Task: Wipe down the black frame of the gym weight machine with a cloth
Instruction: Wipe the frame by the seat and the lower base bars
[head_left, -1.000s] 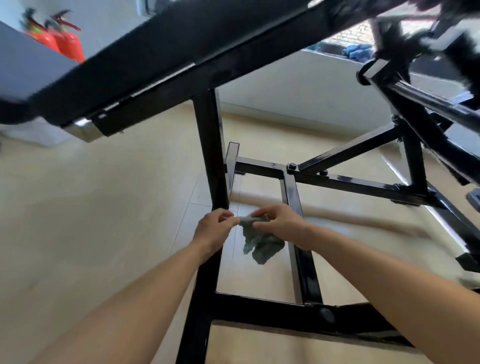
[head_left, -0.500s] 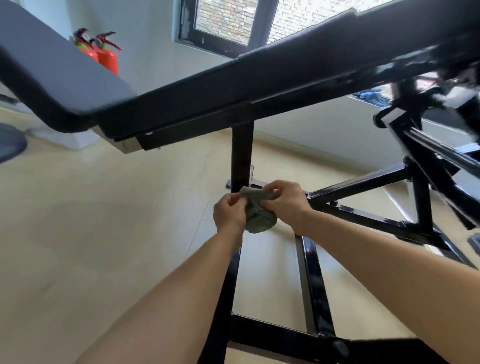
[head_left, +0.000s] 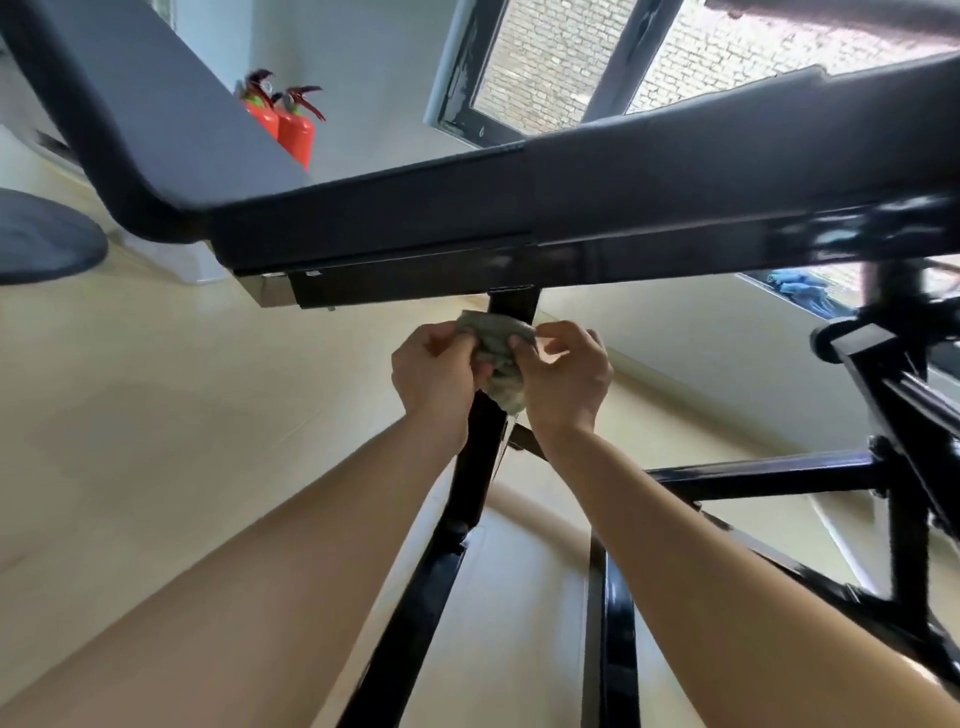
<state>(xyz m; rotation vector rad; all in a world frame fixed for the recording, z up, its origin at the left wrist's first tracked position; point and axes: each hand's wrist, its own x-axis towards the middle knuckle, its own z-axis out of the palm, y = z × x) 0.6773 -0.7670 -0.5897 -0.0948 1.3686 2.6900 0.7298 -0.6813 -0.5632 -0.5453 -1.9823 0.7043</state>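
Observation:
The black frame's upright post (head_left: 475, 467) rises from the floor bars to the underside of the padded bench (head_left: 571, 208). A grey-green cloth (head_left: 498, 353) is bunched against the top of that post, just below the bench. My left hand (head_left: 436, 379) grips the cloth's left side with curled fingers. My right hand (head_left: 566, 379) pinches its right side between thumb and fingertips. Part of the cloth is hidden behind both hands.
More black frame bars (head_left: 753, 478) run along the floor at right, and a jointed black arm (head_left: 883, 374) stands at far right. Two red fire extinguishers (head_left: 283, 122) stand by the wall below a window (head_left: 545, 67). A dark round pad (head_left: 41, 239) sits at left.
Both hands have carried the cloth up the upright post, from near the floor bars to just beneath the bench. The view has tilted upward with them.

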